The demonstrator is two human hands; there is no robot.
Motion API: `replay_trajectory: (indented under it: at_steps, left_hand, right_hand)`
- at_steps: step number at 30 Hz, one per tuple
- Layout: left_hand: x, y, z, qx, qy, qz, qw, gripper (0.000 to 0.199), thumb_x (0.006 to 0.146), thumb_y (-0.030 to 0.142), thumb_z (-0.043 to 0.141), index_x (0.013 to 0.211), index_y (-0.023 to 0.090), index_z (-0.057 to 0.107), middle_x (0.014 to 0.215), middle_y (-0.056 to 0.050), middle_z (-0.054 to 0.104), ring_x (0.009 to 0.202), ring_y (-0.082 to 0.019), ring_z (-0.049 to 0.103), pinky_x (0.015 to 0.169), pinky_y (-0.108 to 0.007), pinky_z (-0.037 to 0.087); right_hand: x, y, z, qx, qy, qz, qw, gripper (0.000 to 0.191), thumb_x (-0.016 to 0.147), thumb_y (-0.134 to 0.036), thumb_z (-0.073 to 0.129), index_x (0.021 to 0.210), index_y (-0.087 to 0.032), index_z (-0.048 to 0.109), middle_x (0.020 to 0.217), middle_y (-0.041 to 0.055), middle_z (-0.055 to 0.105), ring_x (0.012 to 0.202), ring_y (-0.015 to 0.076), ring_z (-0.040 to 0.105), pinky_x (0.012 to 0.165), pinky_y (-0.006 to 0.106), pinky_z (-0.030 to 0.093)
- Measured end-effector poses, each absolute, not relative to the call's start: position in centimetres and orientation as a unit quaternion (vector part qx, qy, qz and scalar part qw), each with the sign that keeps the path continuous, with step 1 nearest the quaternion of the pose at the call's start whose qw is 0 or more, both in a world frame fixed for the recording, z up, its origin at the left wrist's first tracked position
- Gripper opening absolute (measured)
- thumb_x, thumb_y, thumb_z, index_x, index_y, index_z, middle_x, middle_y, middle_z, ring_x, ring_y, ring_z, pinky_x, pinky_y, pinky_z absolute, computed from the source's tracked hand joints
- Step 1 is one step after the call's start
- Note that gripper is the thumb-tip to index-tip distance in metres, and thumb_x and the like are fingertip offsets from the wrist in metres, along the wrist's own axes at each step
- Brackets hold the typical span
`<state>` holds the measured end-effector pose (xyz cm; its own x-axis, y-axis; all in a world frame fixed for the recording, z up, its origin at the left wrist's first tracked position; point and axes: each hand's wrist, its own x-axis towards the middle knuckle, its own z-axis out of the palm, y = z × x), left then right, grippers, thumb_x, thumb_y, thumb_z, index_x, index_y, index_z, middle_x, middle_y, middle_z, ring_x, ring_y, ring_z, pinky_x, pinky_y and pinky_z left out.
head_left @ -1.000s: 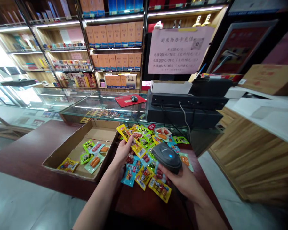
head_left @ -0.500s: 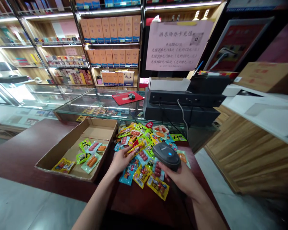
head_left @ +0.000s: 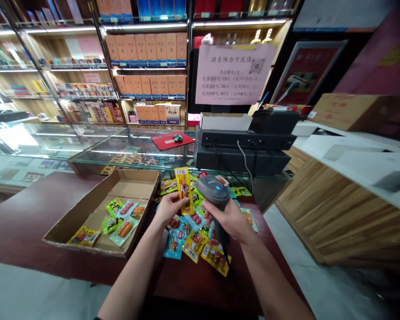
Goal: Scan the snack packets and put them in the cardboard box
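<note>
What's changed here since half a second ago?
The left hand has raised the long yellow plastic packet upright; the right hand has moved the dark grey handheld scanner up and leftward, nearer it. The packets in the shallow brown cardboard box stayed put.

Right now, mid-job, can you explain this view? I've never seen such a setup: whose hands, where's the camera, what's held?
No machine here: these are a person's two bare hands, seen by a camera worn on the head, looking forward and down. The left hand holds up a yellow packet. The right hand grips a dark scanner with a blue light. Below them, a pile of packets lies on the table. To its left sits a shallow carton with several more packets inside.
</note>
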<state>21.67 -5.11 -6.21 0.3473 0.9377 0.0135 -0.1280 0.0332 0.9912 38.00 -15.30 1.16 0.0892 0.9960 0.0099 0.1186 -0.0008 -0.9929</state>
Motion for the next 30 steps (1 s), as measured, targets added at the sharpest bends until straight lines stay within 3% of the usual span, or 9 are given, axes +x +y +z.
replay_trajectory:
  at_steps: [6, 10, 17, 24, 30]
  left_hand:
    - [23.4, -3.6, -3.6, 0.568, 0.353, 0.456, 0.587, 0.037, 0.06, 0.046, 0.08, 0.07, 0.013, 0.069, 0.06, 0.0, 0.062, 0.05, -0.009, 0.051, 0.047, -0.019, 0.04]
    - [23.3, -3.9, -3.5, 0.553, 0.352, 0.45, 0.607, 0.04, 0.054, 0.045, 0.083, 0.075, 0.013, 0.07, 0.062, 0.0, 0.063, 0.051, -0.009, 0.052, 0.046, -0.019, 0.039]
    - [22.6, -4.5, -3.3, 0.576, 0.358, 0.445, 0.585, 0.035, 0.058, 0.043, 0.081, 0.067, 0.013, 0.066, 0.053, 0.003, 0.055, 0.043, -0.006, 0.044, 0.041, -0.018, 0.032]
    - [20.8, -5.5, -2.8, 0.548, 0.364, 0.456, 0.6, 0.038, 0.057, 0.042, 0.083, 0.079, 0.013, 0.072, 0.068, -0.003, 0.068, 0.052, -0.011, 0.056, 0.045, -0.019, 0.039]
    - [11.8, -6.2, -2.1, 0.477, 0.436, 0.506, 0.57, 0.048, 0.065, 0.046, 0.079, 0.1, 0.014, 0.072, 0.085, -0.006, 0.072, 0.065, -0.016, 0.065, 0.053, -0.022, 0.051]
  right_hand:
    - [36.3, -12.3, 3.4, -0.556, -0.557, 0.359, 0.502, 0.026, 0.081, -0.045, 0.063, 0.072, -0.021, 0.061, 0.049, -0.0002, 0.06, 0.04, 0.0148, 0.056, 0.042, 0.026, 0.045]
    - [35.9, -12.2, 3.6, -0.551, -0.566, 0.361, 0.495, 0.028, 0.082, -0.045, 0.06, 0.067, -0.021, 0.059, 0.046, -0.0009, 0.057, 0.038, 0.0135, 0.053, 0.041, 0.025, 0.044]
    - [35.3, -12.7, 3.6, -0.558, -0.55, 0.379, 0.492, 0.03, 0.08, -0.047, 0.062, 0.066, -0.021, 0.057, 0.047, -0.0007, 0.057, 0.037, 0.0133, 0.052, 0.039, 0.025, 0.043]
    - [35.3, -13.3, 3.6, -0.544, -0.544, 0.392, 0.504, 0.027, 0.078, -0.047, 0.066, 0.074, -0.021, 0.06, 0.05, -0.0003, 0.059, 0.04, 0.0141, 0.054, 0.041, 0.026, 0.043]
    - [34.3, -12.5, 2.4, -0.541, -0.505, 0.452, 0.497, 0.032, 0.073, -0.051, 0.072, 0.077, -0.02, 0.062, 0.055, 0.0005, 0.061, 0.041, 0.0148, 0.054, 0.035, 0.025, 0.042]
